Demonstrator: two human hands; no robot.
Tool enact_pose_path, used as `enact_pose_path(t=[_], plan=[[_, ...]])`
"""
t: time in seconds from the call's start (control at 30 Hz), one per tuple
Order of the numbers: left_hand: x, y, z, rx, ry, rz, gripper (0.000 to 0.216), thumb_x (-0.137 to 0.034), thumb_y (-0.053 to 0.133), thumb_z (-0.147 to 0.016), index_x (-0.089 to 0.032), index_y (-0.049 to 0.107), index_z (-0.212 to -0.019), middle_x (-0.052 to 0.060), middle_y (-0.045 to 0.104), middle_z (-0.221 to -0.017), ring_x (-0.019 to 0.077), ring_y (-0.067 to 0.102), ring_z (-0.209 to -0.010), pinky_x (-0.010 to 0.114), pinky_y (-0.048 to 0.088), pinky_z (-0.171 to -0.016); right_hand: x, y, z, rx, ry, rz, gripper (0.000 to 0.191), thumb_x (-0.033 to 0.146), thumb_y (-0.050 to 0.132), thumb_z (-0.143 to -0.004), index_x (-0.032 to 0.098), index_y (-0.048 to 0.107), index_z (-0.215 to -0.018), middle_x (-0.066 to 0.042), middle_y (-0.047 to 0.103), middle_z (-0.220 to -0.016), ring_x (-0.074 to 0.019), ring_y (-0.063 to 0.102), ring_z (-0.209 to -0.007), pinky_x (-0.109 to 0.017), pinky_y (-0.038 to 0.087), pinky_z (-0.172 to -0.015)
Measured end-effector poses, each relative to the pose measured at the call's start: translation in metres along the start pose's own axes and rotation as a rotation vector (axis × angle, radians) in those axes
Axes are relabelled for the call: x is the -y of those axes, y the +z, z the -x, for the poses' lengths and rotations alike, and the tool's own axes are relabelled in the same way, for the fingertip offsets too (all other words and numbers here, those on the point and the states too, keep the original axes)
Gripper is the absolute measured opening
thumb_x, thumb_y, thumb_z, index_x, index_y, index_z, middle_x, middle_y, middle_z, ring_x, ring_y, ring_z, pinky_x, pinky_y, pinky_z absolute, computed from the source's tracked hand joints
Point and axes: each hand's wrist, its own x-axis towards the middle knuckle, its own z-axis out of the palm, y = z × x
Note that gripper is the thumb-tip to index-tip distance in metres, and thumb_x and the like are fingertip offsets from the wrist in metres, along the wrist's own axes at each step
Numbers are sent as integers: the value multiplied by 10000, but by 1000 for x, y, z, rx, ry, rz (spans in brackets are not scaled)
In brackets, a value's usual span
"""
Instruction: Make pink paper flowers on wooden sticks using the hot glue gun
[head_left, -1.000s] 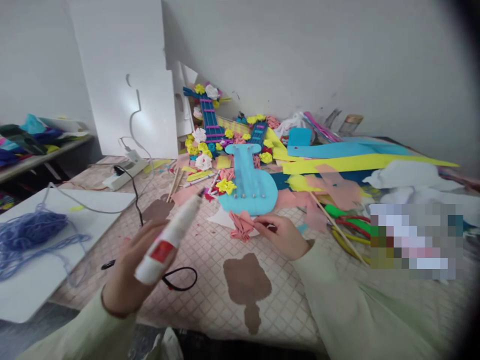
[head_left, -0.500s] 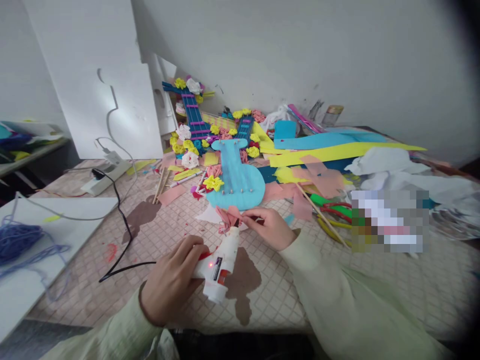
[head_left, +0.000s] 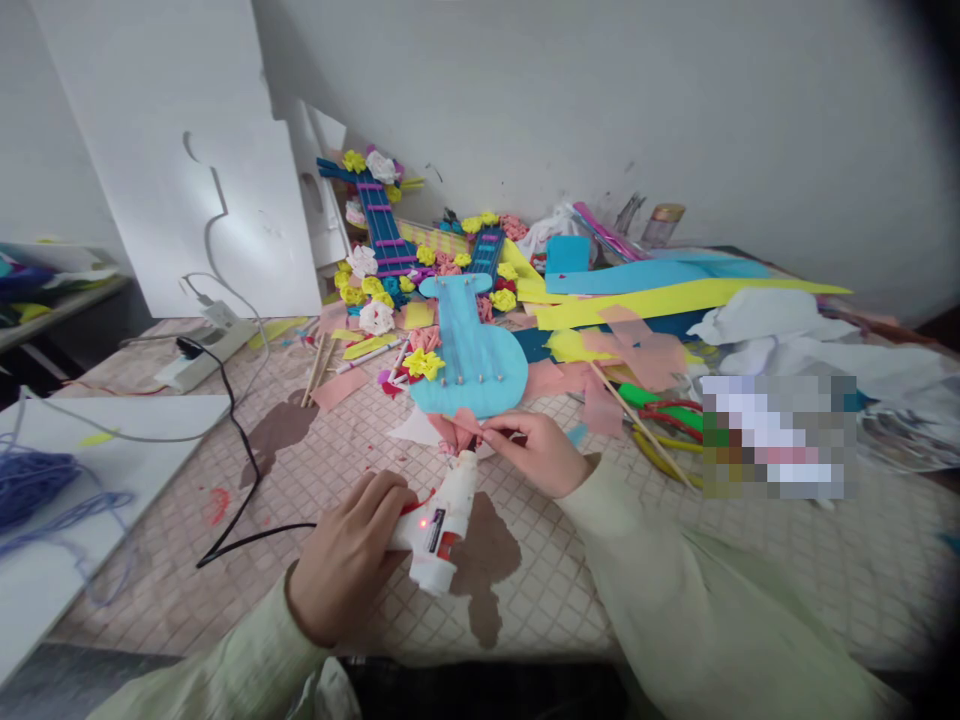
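Note:
My left hand [head_left: 346,555] is wrapped round a white hot glue gun [head_left: 442,520] with a small red light on its side. The gun's nozzle points up at a pink folded paper flower [head_left: 459,428]. My right hand [head_left: 534,452] pinches that flower by its right side, just above the table. Right behind the flower lies a light blue guitar-shaped cutout [head_left: 469,350] with a yellow paper flower [head_left: 422,364] on its left edge.
The gun's black cord [head_left: 232,470] runs left to a white power strip [head_left: 196,358]. Yellow, blue and pink paper sheets [head_left: 660,300], wooden sticks and red-handled scissors [head_left: 675,415] crowd the right. White boards [head_left: 187,150] lean on the wall. Purple yarn [head_left: 30,480] lies left.
My left hand swung the glue gun down from mid-air on the left and brought its nozzle to the pink flower. My right hand kept hold of the flower.

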Motion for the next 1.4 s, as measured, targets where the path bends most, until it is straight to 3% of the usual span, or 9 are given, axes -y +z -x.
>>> enact_pose_path(t=[1.4], plan=[[6, -2, 0, -93, -18, 2, 118, -82, 448, -751, -155, 502, -825, 71, 553, -831, 198, 491, -773, 308, 427, -661, -3, 0, -1, 20, 4, 6, 202, 256, 509, -784, 155, 682, -812, -68, 700, -844, -183, 637, -756, -277, 490, -627]])
